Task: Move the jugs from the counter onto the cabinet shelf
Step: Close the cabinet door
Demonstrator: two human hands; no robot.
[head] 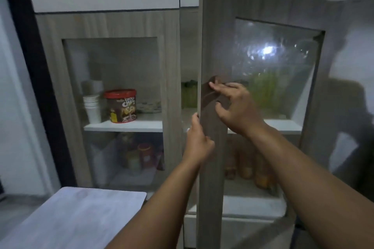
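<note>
At the near left, a pale counter (77, 218) shows only a bare corner, and no jugs can be seen on it or anywhere else in view; they are out of frame, so I cannot say where they stand. Beyond it both forearms reach up to the right cabinet door (212, 46), which stands ajar with its edge turned toward the camera; the left hand (197, 143) is curled around that edge, fingers pinched on the wood; the right hand (232, 105) lies against the door's face with its fingers spread loosely and its fingertips at the dark handle (210, 93), holding nothing closed. Farther in, the white cabinet shelf (125, 125) carries a stack of paper cups (92, 107) and a chocolate cereal tub (121, 105); something green (189, 95) sits behind the door gap, too blurred to name. The step in hand looks like working the door, either opening it for access or shutting it, and I cannot tell which; if opening, the next move calls for swinging it wide, then turning to fetch a jug.
</note>
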